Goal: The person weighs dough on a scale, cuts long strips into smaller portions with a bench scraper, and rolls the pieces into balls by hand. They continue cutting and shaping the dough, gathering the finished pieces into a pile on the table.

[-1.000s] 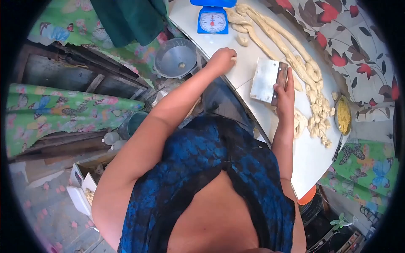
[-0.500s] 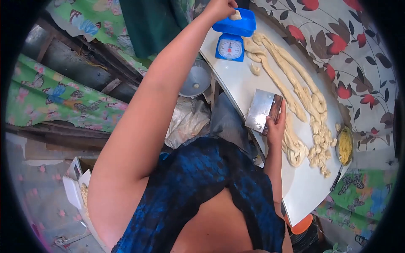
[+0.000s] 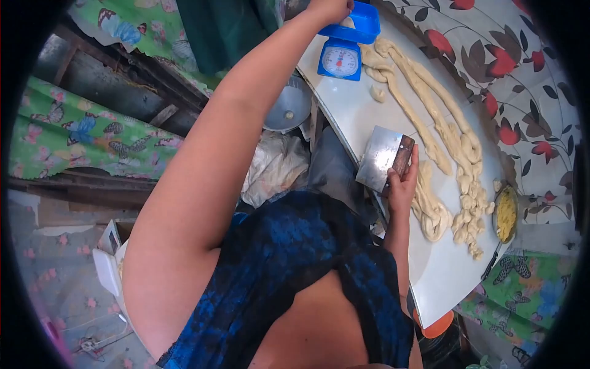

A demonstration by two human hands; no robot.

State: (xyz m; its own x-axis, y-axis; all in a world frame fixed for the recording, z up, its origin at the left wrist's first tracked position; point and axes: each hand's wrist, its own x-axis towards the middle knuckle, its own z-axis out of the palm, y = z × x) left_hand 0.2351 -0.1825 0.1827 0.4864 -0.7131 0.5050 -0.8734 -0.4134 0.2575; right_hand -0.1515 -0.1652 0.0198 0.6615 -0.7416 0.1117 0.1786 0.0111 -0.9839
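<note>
My left hand [image 3: 332, 8] reaches over the blue tray [image 3: 365, 24] of a kitchen scale [image 3: 340, 60], its fingers curled; I cannot tell what is in them. A small dough piece [image 3: 348, 23] shows in the tray just below that hand, partly hidden by it. In my right hand [image 3: 402, 184] is a dough scraper, gripped by its dark wooden handle [image 3: 402, 155]. Its metal blade [image 3: 378, 157] points left over the table's near edge. Long dough strips [image 3: 424, 92] lie beyond the scraper, and a loose dough lump [image 3: 377, 93] sits near the scale.
The white table [image 3: 344, 111] curves along my right side. A heap of dough pieces [image 3: 470, 215] lies near a dish of yellow stuff [image 3: 506, 215]. Below the table's near edge are a metal basin [image 3: 286, 104] and a plastic bag [image 3: 276, 163]. An orange container [image 3: 439, 325] stands by the near corner.
My left hand has shifted slightly up and right over the tray, now covering more of the dough piece. The scraper stays in my right hand, almost unmoved. The view has shifted a little.
</note>
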